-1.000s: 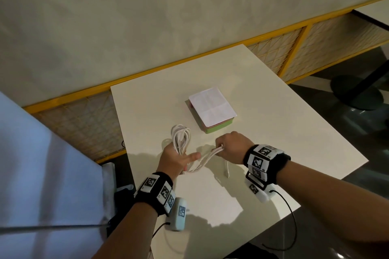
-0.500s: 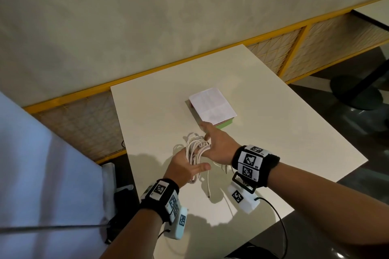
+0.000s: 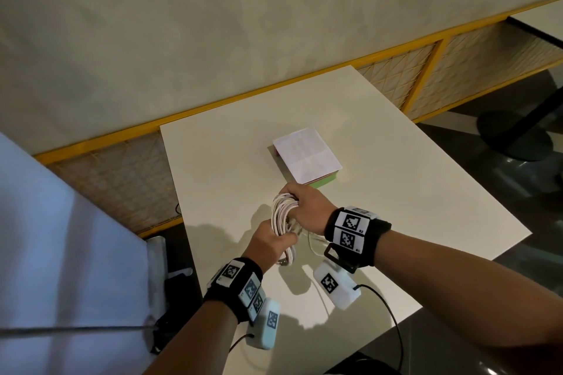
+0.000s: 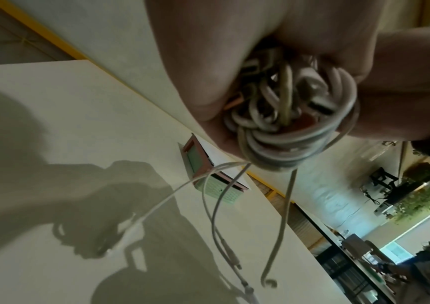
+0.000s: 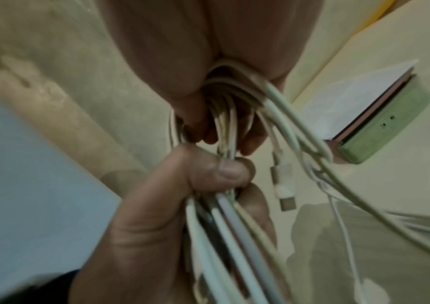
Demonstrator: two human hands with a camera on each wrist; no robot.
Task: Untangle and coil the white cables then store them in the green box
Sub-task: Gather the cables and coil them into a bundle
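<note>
A bundle of white cables (image 3: 283,216) hangs in loops above the cream table (image 3: 411,192). My left hand (image 3: 274,242) grips the bundle's near end, thumb pressed over the strands (image 5: 229,170). My right hand (image 3: 304,207) is curled round its far end (image 5: 224,86). Loose cable ends with plugs (image 4: 234,261) dangle under the coil (image 4: 286,127), and a USB plug (image 5: 286,199) hangs free. The green box (image 3: 323,181) lies just beyond my right hand, a white sheet (image 3: 306,155) on top of it; its green side (image 5: 390,125) shows in the right wrist view.
The table's near edge (image 3: 359,341) runs under my wrists, with dark floor past it. A yellow rail with mesh panels (image 3: 128,173) lines the wall behind the table. A black table base (image 3: 515,137) stands at the right, a pale blue surface (image 3: 61,253) at the left.
My right hand swept from the stretched strands forward over the coil and now grips its far end. The cables went from a spread loop to a gathered bundle. Both hands moved slightly toward the box.
</note>
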